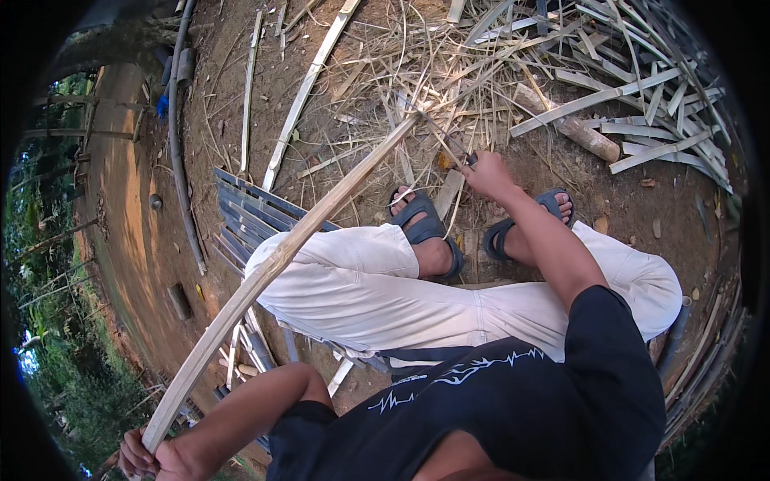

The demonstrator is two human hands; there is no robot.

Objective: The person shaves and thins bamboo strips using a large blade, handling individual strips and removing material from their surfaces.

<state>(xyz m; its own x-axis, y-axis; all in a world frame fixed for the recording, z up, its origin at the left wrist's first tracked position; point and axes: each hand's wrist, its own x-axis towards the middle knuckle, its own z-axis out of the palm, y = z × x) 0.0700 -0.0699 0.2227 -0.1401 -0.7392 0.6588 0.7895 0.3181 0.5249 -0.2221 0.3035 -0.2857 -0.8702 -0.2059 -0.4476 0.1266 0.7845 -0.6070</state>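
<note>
A long pale bamboo strip [277,260] slants across my left knee, from the lower left up to the middle of the ground in front. My left hand [148,457] is closed round its near end. My right hand [488,175], out past my feet, grips the dark handle of a knife [470,159]. The thin blade runs up and left to the strip's far end, where it meets or crosses it; I cannot tell whether it cuts in. Below that spot, a thin shaving [455,210] hangs down between my sandalled feet.
Thin shavings [385,88] cover the ground ahead. At the far right is a heap of split strips [666,120] beside a short log [589,138]. Dark bamboo slats [257,200] lie by my left knee. Two long strips [309,92] and a dark pole [178,152] lie farther left.
</note>
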